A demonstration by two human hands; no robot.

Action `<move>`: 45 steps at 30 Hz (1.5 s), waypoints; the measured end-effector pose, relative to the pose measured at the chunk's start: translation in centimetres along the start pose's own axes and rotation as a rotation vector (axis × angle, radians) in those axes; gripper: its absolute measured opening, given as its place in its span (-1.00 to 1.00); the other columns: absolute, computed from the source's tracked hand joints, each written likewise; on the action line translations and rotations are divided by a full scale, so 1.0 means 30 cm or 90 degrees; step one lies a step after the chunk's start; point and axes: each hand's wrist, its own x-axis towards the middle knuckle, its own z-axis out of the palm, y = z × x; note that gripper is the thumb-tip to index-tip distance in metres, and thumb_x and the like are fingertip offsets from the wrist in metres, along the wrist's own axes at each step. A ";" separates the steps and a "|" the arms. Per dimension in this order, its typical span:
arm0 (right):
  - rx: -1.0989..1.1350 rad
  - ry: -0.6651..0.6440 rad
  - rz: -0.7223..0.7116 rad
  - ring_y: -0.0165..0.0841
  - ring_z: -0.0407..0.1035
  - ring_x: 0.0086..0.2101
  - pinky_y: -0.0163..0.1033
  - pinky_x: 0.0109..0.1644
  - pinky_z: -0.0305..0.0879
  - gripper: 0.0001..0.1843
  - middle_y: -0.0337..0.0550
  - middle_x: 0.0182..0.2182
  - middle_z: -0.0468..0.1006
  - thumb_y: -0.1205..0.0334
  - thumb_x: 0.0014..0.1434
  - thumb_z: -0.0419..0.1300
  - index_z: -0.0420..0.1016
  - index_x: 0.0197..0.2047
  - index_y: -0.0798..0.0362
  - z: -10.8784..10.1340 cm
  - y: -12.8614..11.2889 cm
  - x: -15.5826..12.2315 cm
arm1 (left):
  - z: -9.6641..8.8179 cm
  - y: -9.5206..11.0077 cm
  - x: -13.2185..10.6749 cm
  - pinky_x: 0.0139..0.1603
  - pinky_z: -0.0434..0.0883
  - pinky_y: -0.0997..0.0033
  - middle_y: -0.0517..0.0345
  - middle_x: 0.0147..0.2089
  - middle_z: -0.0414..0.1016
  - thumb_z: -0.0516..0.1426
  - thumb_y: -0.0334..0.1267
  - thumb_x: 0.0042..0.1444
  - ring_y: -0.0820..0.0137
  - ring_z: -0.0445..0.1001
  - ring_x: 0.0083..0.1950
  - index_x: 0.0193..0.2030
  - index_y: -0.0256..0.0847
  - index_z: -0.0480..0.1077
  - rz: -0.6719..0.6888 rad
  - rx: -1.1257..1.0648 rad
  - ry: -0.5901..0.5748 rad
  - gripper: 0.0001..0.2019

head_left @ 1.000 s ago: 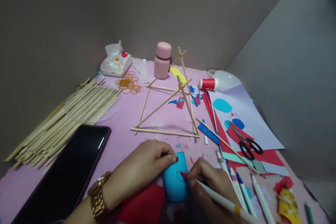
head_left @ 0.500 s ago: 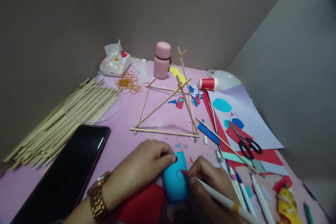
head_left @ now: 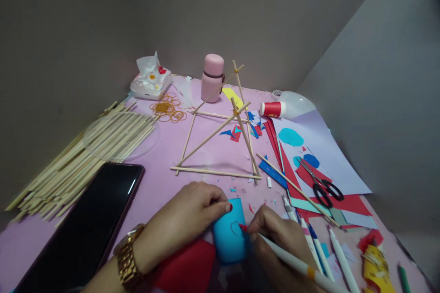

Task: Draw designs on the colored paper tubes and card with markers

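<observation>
blue paper point(head_left: 227, 249) held in left hand point(head_left: 194, 206); right hand point(head_left: 277, 238) grips marker point(head_left: 286, 258); tissue pack point(head_left: 149, 89), tissue point(head_left: 147, 65) poking out.

Curved blue paper point(head_left: 227, 246) bearing a heart outline point(head_left: 231, 228) is held by the left fingers point(head_left: 220, 209). A white, red-tipped felt-tip pen point(head_left: 288, 261) slants through the right fingers point(head_left: 260, 220).

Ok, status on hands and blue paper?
Left hand on blue paper. Right hand gripping red-tipped marker. Heart outline at its tip. Scissors off right, out of the way.
</observation>
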 end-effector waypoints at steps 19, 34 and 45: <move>-0.048 -0.008 -0.036 -0.48 0.09 -0.70 -0.39 -0.67 -0.13 -0.84 -0.42 -0.74 0.13 0.28 0.07 0.00 0.12 -0.52 -0.04 0.009 0.002 -0.009 | 0.002 0.009 0.002 -0.46 0.16 0.50 0.26 -0.48 0.35 0.00 -0.09 0.17 0.46 0.29 -0.43 -0.42 -0.21 0.41 -0.008 -0.002 0.003 -0.70; -0.025 0.008 -0.053 -0.50 0.09 -0.72 -0.39 -0.65 -0.11 -0.82 -0.43 -0.74 0.17 0.30 0.08 -0.02 0.12 -0.55 -0.04 0.004 -0.022 -0.017 | 0.004 -0.001 -0.001 -0.47 0.15 0.51 0.29 -0.50 0.32 0.01 -0.09 0.16 0.47 0.27 -0.45 -0.44 -0.21 0.39 -0.004 -0.013 0.007 -0.70; -0.004 0.069 0.005 -0.49 0.02 -0.69 -0.33 -0.59 -0.12 -0.83 -0.44 -0.71 0.11 0.21 0.07 -0.03 0.18 -0.54 -0.03 -0.027 -0.061 -0.017 | 0.004 -0.013 0.002 -0.47 0.14 0.51 0.30 -0.49 0.32 0.02 -0.08 0.16 0.47 0.27 -0.45 -0.45 -0.20 0.40 0.004 -0.027 0.019 -0.70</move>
